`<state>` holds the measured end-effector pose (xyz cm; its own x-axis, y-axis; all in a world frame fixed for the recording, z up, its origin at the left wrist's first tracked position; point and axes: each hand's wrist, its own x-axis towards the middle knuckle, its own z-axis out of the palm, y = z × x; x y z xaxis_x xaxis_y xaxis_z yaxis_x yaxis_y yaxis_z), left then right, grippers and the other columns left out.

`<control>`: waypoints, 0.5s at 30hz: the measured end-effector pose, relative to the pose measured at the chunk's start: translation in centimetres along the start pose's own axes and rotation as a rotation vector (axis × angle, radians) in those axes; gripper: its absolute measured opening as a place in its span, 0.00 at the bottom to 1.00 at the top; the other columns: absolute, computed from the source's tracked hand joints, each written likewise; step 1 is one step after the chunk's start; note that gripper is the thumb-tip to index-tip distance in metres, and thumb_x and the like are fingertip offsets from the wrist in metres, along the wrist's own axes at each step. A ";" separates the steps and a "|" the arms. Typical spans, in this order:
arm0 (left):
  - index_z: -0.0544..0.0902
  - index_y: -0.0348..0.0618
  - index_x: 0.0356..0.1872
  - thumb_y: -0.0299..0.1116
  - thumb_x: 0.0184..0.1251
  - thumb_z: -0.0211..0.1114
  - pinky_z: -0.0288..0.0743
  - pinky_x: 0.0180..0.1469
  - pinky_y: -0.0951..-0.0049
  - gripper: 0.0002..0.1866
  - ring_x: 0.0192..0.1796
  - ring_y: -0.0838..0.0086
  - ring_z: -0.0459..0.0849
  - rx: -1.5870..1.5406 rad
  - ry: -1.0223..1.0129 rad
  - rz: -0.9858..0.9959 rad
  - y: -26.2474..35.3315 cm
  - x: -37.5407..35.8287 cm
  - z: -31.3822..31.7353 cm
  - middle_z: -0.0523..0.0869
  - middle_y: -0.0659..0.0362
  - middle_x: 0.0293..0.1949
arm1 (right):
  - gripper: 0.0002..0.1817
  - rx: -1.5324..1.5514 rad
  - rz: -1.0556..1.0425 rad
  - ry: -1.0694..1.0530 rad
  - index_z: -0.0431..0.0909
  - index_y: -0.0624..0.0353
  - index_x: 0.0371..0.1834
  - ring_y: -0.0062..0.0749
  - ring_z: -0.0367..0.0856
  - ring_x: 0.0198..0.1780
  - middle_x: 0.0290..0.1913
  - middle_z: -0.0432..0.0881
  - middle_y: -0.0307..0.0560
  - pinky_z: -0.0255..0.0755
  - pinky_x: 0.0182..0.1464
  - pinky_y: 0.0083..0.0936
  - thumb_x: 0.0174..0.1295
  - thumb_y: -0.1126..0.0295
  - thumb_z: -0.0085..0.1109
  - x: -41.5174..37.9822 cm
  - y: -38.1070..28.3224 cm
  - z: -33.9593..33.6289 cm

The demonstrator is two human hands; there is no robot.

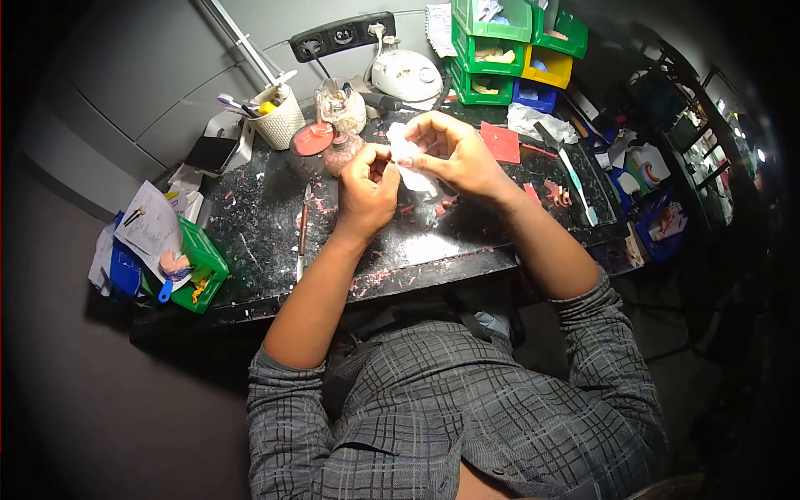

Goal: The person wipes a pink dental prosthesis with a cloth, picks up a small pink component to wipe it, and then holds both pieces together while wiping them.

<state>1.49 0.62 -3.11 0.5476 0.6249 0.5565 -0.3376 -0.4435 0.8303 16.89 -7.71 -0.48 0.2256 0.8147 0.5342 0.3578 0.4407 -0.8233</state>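
Observation:
Over the middle of the black worktop, my two hands are held close together. My right hand (458, 157) is closed on a crumpled white tissue (419, 181), which hangs below its fingers and also shows above them. My left hand (369, 190) is closed in a pinch at the tissue's left side. What lies between its fingertips is too small and covered to make out. Just behind my left hand stands a small glass jar (340, 155) with pinkish contents. A slim knife-like tool with a brown handle (303, 227) lies to the left of my left forearm.
Red sheet (500, 143) and a teal-handled tool (573, 177) lie on the right. A red round dish (312, 140), a white cup of tools (279, 121) and a white device (407, 77) stand behind. Stacked bins (487, 54) rise at back; a green bin (202, 267) sits left.

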 end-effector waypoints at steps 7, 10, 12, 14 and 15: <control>0.79 0.36 0.36 0.21 0.66 0.61 0.71 0.34 0.85 0.01 0.31 0.88 0.78 -0.058 0.017 -0.082 0.1 0.2 -0.4 0.82 0.66 0.30 | 0.09 0.167 0.260 -0.210 0.81 0.64 0.40 0.14 0.79 0.30 0.31 0.84 0.36 0.74 0.33 0.16 0.59 0.72 0.70 0.1 -0.4 -1.2; 0.80 0.36 0.35 0.22 0.66 0.62 0.72 0.35 0.84 0.01 0.31 0.87 0.79 -0.079 0.032 -0.101 0.3 0.3 -0.2 0.83 0.66 0.29 | 0.10 0.179 0.322 -0.242 0.80 0.67 0.45 0.21 0.84 0.37 0.37 0.86 0.43 0.79 0.39 0.21 0.62 0.77 0.65 0.1 -0.6 -1.5; 0.80 0.35 0.35 0.22 0.66 0.62 0.72 0.35 0.84 0.01 0.31 0.87 0.79 -0.082 0.025 -0.115 0.2 0.3 -0.3 0.83 0.65 0.30 | 0.09 0.171 0.353 -0.236 0.80 0.67 0.43 0.20 0.83 0.36 0.36 0.86 0.42 0.78 0.39 0.20 0.62 0.76 0.66 0.2 -0.4 -1.7; 0.80 0.35 0.35 0.22 0.66 0.62 0.72 0.35 0.84 0.01 0.31 0.87 0.79 -0.085 0.017 -0.133 -0.2 0.1 -0.3 0.83 0.65 0.30 | 0.09 0.172 0.335 -0.213 0.81 0.65 0.40 0.17 0.82 0.33 0.34 0.85 0.40 0.77 0.34 0.19 0.60 0.74 0.68 0.1 0.0 -1.1; 0.80 0.35 0.35 0.21 0.66 0.62 0.71 0.35 0.84 0.01 0.32 0.87 0.79 -0.081 0.000 -0.116 -0.5 0.1 -0.3 0.83 0.65 0.30 | 0.09 0.173 0.319 -0.190 0.81 0.64 0.37 0.15 0.81 0.30 0.31 0.85 0.38 0.75 0.29 0.17 0.59 0.72 0.70 0.1 0.0 -0.8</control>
<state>1.50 1.07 -3.52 0.5867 0.6686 0.4570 -0.3328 -0.3153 0.8887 17.64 -7.96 -0.28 0.1237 0.9687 0.2154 0.1352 0.1986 -0.9707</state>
